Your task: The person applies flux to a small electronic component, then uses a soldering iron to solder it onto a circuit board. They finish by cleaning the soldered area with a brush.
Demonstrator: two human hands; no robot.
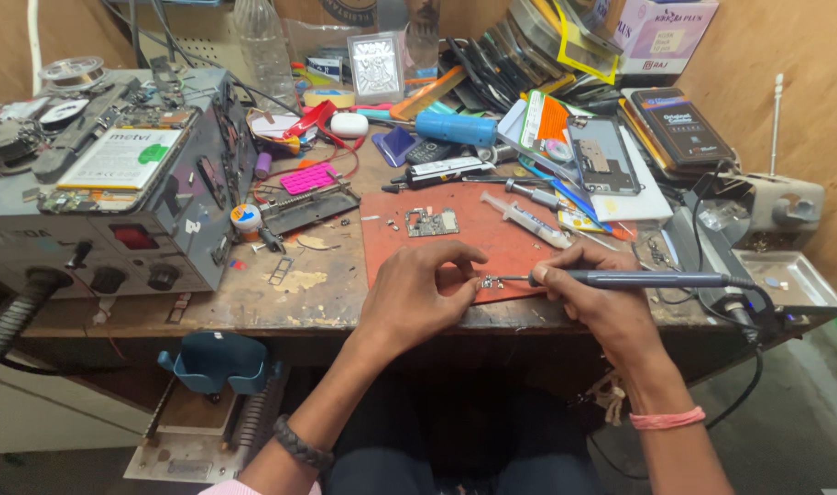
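The left hand (416,293) is resting on the near edge of the red work mat (455,240), its grip narrow, thumb and forefinger pinching a tiny metal part (485,282) against the mat. The right hand (590,291) is coming in from 3 o'clock, its grip closed around a dark soldering iron (652,279) held like a pen, the thin tip touching the part or lying just beside it. The part is sitting at the mat's 6 o'clock edge, between the two hands.

At 12 o'clock from the part, a small green circuit board (432,222) is lying on the mat, and a syringe (526,220) is lying at 2 o'clock, tilted across the mat's corner. A shallow metal tray (797,284) is sitting at 3 o'clock on the tabletop (281,293), holding one small pale bit. At 9 o'clock a grey power supply box (116,240) is carrying an opened phone (120,160) on its top. At 7 o'clock, below the tabletop, a blue holder (218,362) is hanging; I cannot tell what is inside it.
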